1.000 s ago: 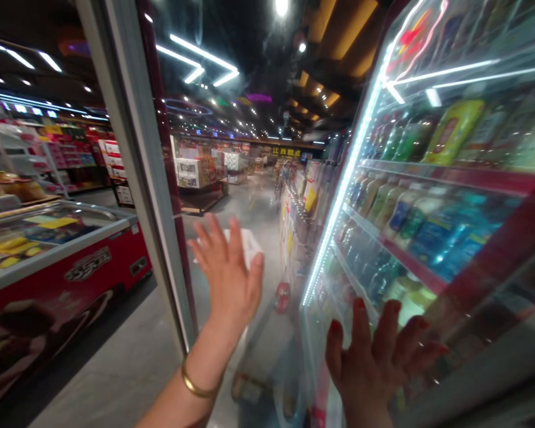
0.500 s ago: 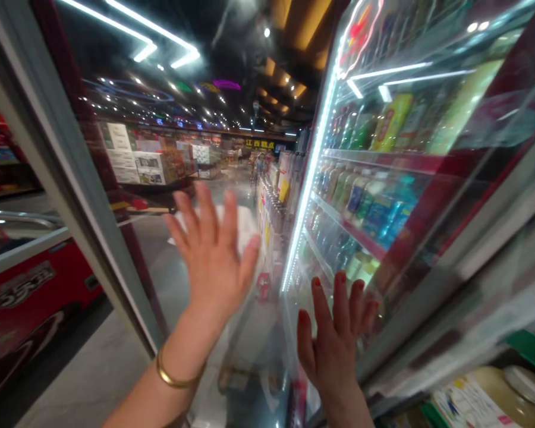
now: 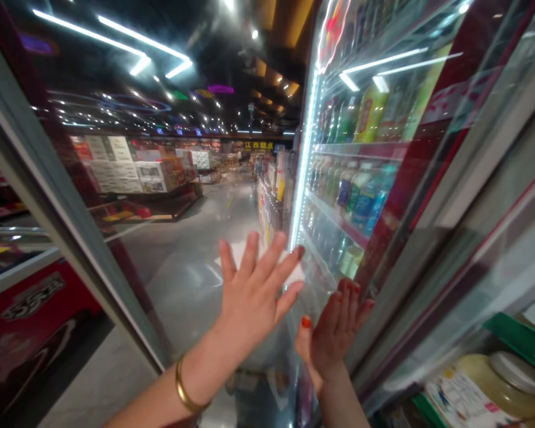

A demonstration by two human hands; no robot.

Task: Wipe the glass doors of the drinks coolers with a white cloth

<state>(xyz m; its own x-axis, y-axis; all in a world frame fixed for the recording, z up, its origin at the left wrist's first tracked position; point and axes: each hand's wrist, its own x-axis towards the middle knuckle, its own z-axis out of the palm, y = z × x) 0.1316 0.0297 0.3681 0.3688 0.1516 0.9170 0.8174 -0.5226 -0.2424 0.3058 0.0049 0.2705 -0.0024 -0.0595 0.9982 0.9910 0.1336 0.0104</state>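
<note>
My left hand [image 3: 254, 294] is flat against the inside of an open glass fridge door [image 3: 129, 196], fingers spread, a gold bangle on the wrist. My right hand [image 3: 336, 327], with red nails, lies open against the edge of the neighbouring glass door [image 3: 383, 196], fingers together and stretched out. Neither hand holds anything. Behind that glass stand lit shelves of drink bottles [image 3: 356, 190].
A red chest freezer [image 3: 31, 303] stands at the left. A shop aisle [image 3: 205, 238] with a grey floor runs ahead between stacked goods. Jars with lids [image 3: 494, 380] sit on a shelf at lower right.
Both hands have slid along the glass, the left one rightward and lower. The door has swung further and the view has turned right, bringing the jars into sight.
</note>
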